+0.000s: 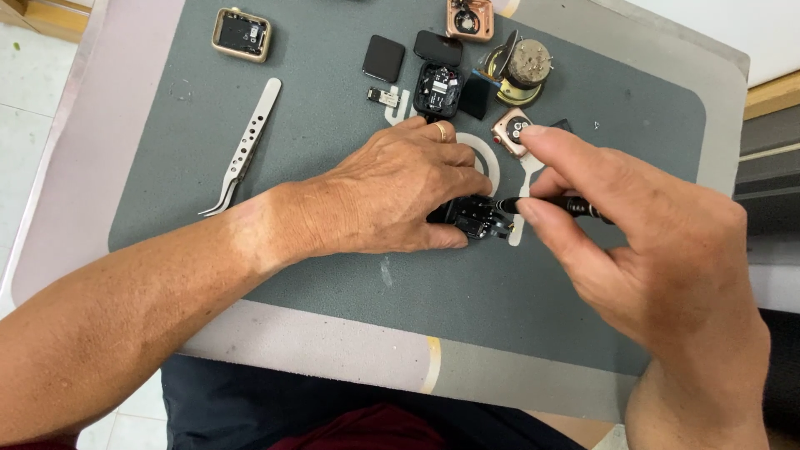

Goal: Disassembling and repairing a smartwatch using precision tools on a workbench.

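While pinned under the left hand point(392, 196) near the middle of the grey-green rubber work mat point(275, 250), small black opened watch case point(477, 218) lies flat, clamped by curled fingers along its left edge; right hand point(633, 242) pinching thin black screwdriver point(550, 204) between thumb and fingertips, tip touching the right side of that case; forefinger raised and pointing far. Likely trouble, as a judgement: tip could skip off a tiny screw head and scratch the exposed workings, since only fingertip pressure steadies it; case could slide right if the left grip slackens; a loosened screw could roll away and vanish among the loose parts; a sleeveless forearm sweeping left could knock the steel tweezers with the drilled handle point(243, 150) off the mat. Counted: two hands; one screwdriver; one pair of tweezers; one gold rectangular watch body point(242, 34) at far left; one rose-gold case point(470, 18) at the far edge; one rose-gold watch back with round sensor point(511, 131) just beyond the raised finger; one open black case with circuit board point(438, 88) far centre; two black glass screens point(383, 58) beside it; one small white flex part point(384, 97); one round brass-and-silver metal holder point(521, 71); cannot tell what the dark pieces beside it are.
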